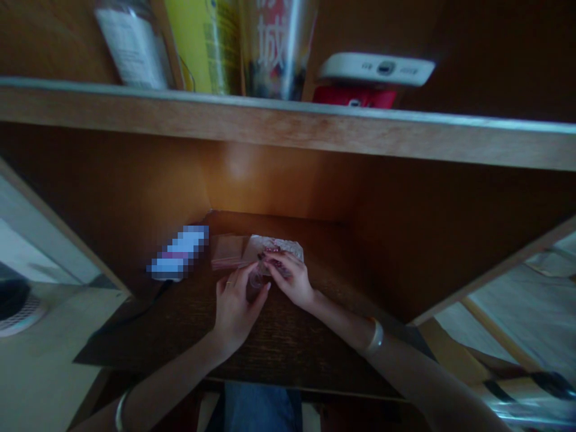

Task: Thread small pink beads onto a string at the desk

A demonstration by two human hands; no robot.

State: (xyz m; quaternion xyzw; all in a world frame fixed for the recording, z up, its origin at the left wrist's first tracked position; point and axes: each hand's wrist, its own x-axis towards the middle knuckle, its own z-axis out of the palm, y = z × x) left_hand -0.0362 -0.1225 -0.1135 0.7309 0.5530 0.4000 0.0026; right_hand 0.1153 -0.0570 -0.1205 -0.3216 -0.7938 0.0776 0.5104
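My left hand (236, 309), with a ring on one finger, is raised over the dark wooden desk (270, 342) and pinches a small clear round piece (256, 279). My right hand (288, 276) lies just beyond it, with its fingers on a crumpled clear plastic bag (276, 247) holding something pink-red. To the left of the bag sits a flat pinkish-brown packet (227, 252), close to my left hand but not touching it. Further left lies a pixelated, blurred oblong object (179, 253), whose kind I cannot tell.
A wooden shelf board (288, 120) runs across above the desk, with a yellow book (207, 48), a printed canister (276, 48) and a white device (377, 68) on it. Wooden side panels enclose the desk. A dark cable (135, 312) crosses its left part.
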